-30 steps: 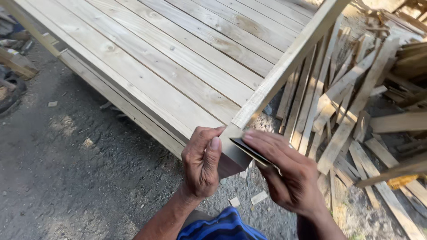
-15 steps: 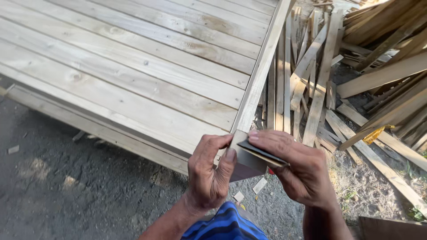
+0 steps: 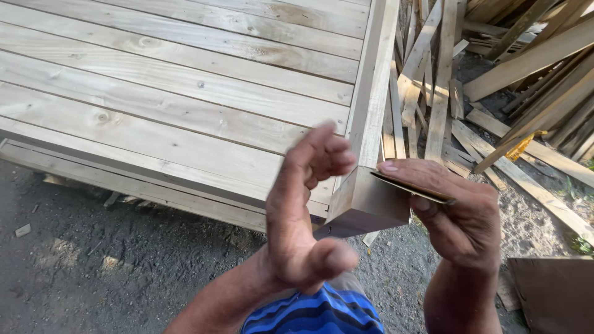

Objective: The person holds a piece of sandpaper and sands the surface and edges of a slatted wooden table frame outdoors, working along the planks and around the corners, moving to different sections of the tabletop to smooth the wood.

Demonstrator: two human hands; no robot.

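A large platform of pale wooden planks (image 3: 185,93) fills the upper left, resting on dark gravelly ground (image 3: 93,266). A long wooden rail (image 3: 374,80) runs along its right edge toward the viewer and ends in a cut corner block (image 3: 365,201) near the middle of the view. To the right lies a loose heap of scrap wood strips (image 3: 495,74). The person's left hand (image 3: 303,210) hovers just left of the corner block, open and blurred, fingers (image 3: 328,154) loosely curled and spread, gripping nothing. The right hand (image 3: 458,216) sits at the block's right side, its fingers (image 3: 414,173) pressed flat together over a thin dark sheet (image 3: 411,188), pinching it against the thumb. The sheet's edge touches the block's upper corner. A blue striped garment (image 3: 315,309) shows at the bottom edge.
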